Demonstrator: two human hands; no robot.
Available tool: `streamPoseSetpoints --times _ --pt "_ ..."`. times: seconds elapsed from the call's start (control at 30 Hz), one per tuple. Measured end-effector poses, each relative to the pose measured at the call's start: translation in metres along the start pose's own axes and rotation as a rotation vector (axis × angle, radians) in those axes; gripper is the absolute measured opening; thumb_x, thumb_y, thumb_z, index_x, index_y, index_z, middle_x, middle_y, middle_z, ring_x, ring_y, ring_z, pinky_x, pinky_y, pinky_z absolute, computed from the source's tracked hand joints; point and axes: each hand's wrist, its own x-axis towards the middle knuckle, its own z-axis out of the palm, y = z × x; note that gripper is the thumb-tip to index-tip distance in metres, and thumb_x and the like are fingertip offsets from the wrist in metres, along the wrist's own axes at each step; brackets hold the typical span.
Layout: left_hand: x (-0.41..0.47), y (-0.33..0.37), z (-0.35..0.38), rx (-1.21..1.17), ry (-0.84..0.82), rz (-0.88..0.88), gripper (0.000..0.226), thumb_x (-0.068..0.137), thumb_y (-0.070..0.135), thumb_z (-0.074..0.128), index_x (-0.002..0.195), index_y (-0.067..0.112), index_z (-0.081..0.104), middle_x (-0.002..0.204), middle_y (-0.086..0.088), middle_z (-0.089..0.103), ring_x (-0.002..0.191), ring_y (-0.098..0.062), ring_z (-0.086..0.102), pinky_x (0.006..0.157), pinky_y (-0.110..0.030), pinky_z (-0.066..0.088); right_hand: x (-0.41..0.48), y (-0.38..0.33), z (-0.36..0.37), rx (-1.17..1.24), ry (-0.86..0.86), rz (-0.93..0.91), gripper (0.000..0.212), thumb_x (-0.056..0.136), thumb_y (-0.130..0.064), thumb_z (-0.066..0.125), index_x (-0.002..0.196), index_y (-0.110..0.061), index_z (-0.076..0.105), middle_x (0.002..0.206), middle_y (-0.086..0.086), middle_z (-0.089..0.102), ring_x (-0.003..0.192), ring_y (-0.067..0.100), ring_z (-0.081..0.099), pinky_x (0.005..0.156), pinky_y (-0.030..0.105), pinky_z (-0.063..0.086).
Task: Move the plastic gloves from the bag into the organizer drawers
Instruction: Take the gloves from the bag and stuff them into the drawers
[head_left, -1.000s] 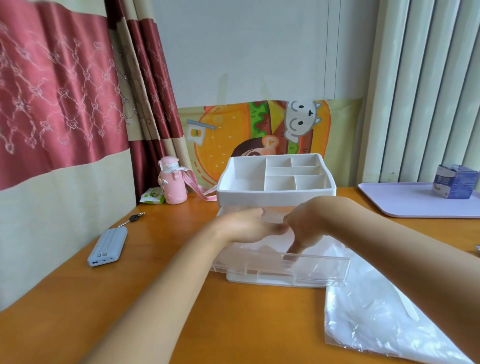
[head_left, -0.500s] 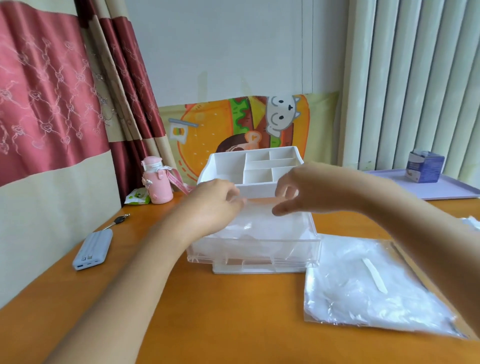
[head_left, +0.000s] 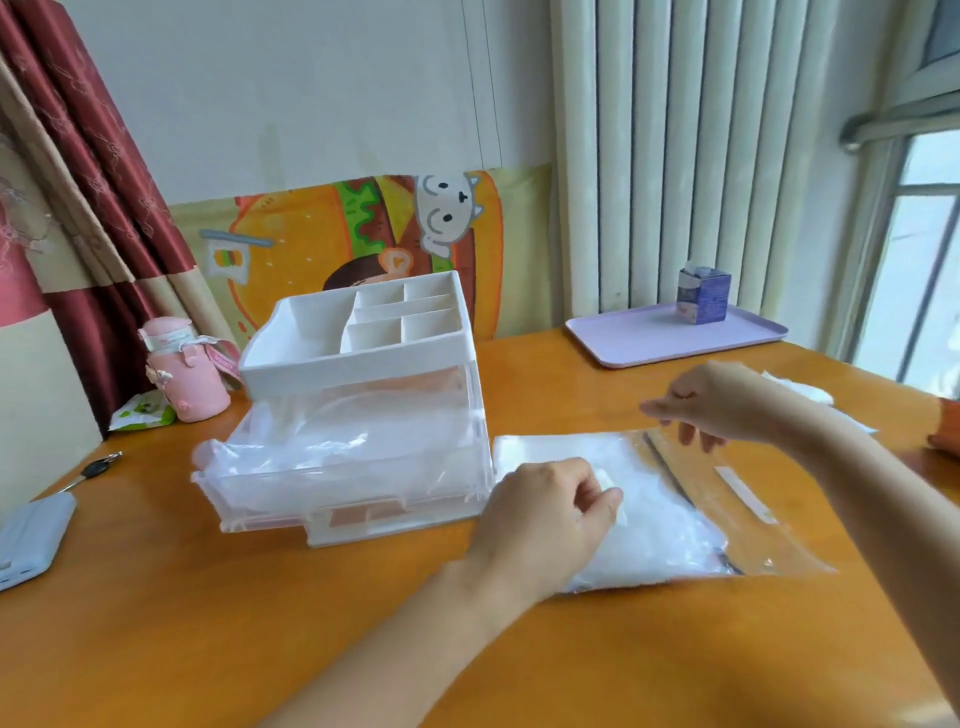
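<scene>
The white organizer (head_left: 358, 338) stands at mid-table with its clear top drawer (head_left: 291, 488) pulled out, and crumpled plastic gloves (head_left: 332, 441) lie inside it. To its right, the clear plastic bag (head_left: 670, 525) with more gloves lies flat on the table. My left hand (head_left: 550, 514) rests on the bag's left part, its curled fingers pinching the plastic. My right hand (head_left: 711, 405) hovers over the bag's far edge, thumb and forefinger pinched together at the raised clear flap.
A pink bottle (head_left: 182, 374), a green packet (head_left: 140, 415), a key (head_left: 96, 467) and a grey power bank (head_left: 31, 540) lie on the left. A lilac tray (head_left: 649, 343) with a small blue carton (head_left: 704, 296) sits at the back right, with loose white plastic (head_left: 800, 389) nearby.
Both hands left the open drawer and moved right to the bag. The gloves stayed in the drawer. The view has swung to the right.
</scene>
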Motion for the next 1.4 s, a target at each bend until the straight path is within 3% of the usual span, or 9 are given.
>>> streamPoseSetpoints --times 0.17,0.27,0.37,0.5,0.63,0.8,0.93,1.2,1.4 --pt "0.019 -0.035 0.039 0.072 -0.177 -0.111 0.024 0.095 0.038 0.052 0.109 0.021 0.059 0.119 0.009 0.055 0.108 -0.007 0.050 0.093 -0.020 0.038 0.025 0.051 0.023 0.089 -0.175 0.248 0.046 0.091 -0.048 0.055 0.087 -0.003 0.068 0.084 0.008 0.073 0.064 0.018 0.068 0.049 0.019 0.046" --pt "0.022 -0.056 0.053 0.105 -0.260 -0.132 0.049 0.096 0.044 0.049 0.138 0.020 0.045 0.145 0.007 0.039 0.135 -0.008 0.033 0.110 -0.019 0.023 0.035 0.064 0.041 0.192 -0.159 0.386 0.037 0.092 -0.041 0.056 0.086 -0.005 0.065 0.083 0.008 0.070 0.067 0.021 0.065 0.059 0.025 0.051" --pt "0.023 -0.070 0.060 0.152 -0.311 -0.153 0.060 0.097 0.051 0.043 0.148 0.021 0.031 0.157 0.005 0.023 0.146 -0.010 0.013 0.119 -0.031 0.008 0.037 0.068 0.054 0.187 -0.229 0.424 0.023 0.092 -0.012 0.051 0.104 -0.003 0.069 0.086 0.012 0.067 0.066 0.021 0.059 0.057 0.023 0.048" --pt "0.024 -0.080 0.065 0.128 -0.325 -0.157 0.058 0.097 0.053 0.039 0.148 0.026 0.030 0.159 0.005 0.020 0.147 -0.010 0.007 0.119 -0.032 0.000 0.021 0.067 0.050 0.209 -0.278 0.139 0.039 0.085 0.000 0.051 0.092 -0.031 0.073 0.094 -0.008 0.069 0.086 0.010 0.062 0.077 0.022 0.049" --pt "0.023 -0.084 0.068 0.107 -0.303 -0.154 0.056 0.098 0.052 0.039 0.147 0.028 0.031 0.158 0.006 0.021 0.147 -0.009 0.008 0.119 -0.031 -0.001 0.005 0.062 0.049 0.428 -0.405 -0.006 0.036 0.085 -0.010 0.067 0.112 -0.034 0.062 0.110 -0.014 0.062 0.102 0.005 0.060 0.085 0.019 0.048" --pt "0.022 -0.085 0.071 0.102 -0.288 -0.154 0.054 0.098 0.050 0.039 0.147 0.028 0.031 0.158 0.006 0.020 0.147 -0.008 0.007 0.117 -0.029 -0.005 0.009 0.058 0.056 0.352 -0.299 0.017 0.018 0.081 -0.014 0.075 0.096 -0.022 0.073 0.094 -0.008 0.071 0.090 0.011 0.065 0.079 0.018 0.050" --pt "0.020 -0.086 0.071 0.078 -0.277 -0.154 0.052 0.099 0.050 0.037 0.146 0.028 0.033 0.158 0.004 0.020 0.146 -0.008 0.007 0.116 -0.026 -0.004 0.010 0.059 0.052 0.371 -0.188 0.091 0.015 0.083 -0.010 0.072 0.077 -0.023 0.074 0.074 -0.011 0.071 0.065 0.005 0.060 0.054 0.009 0.043" --pt "0.016 -0.084 0.066 -0.075 -0.207 -0.189 0.057 0.099 0.053 0.028 0.147 0.024 0.036 0.158 0.005 0.021 0.145 -0.005 0.011 0.120 -0.027 0.006 0.012 0.065 0.049 0.504 -0.130 0.158 0.008 0.083 -0.014 0.072 0.087 -0.009 0.076 0.084 0.002 0.068 0.072 0.013 0.048 0.063 0.022 0.036" --pt "0.016 -0.081 0.065 0.002 -0.280 -0.198 0.062 0.098 0.056 0.026 0.151 0.024 0.027 0.160 0.005 0.012 0.147 -0.008 0.004 0.120 -0.031 0.003 0.017 0.078 0.050 0.691 0.126 0.209 0.014 0.085 -0.020 0.071 0.082 -0.007 0.072 0.079 0.005 0.065 0.075 0.016 0.055 0.071 0.025 0.044"
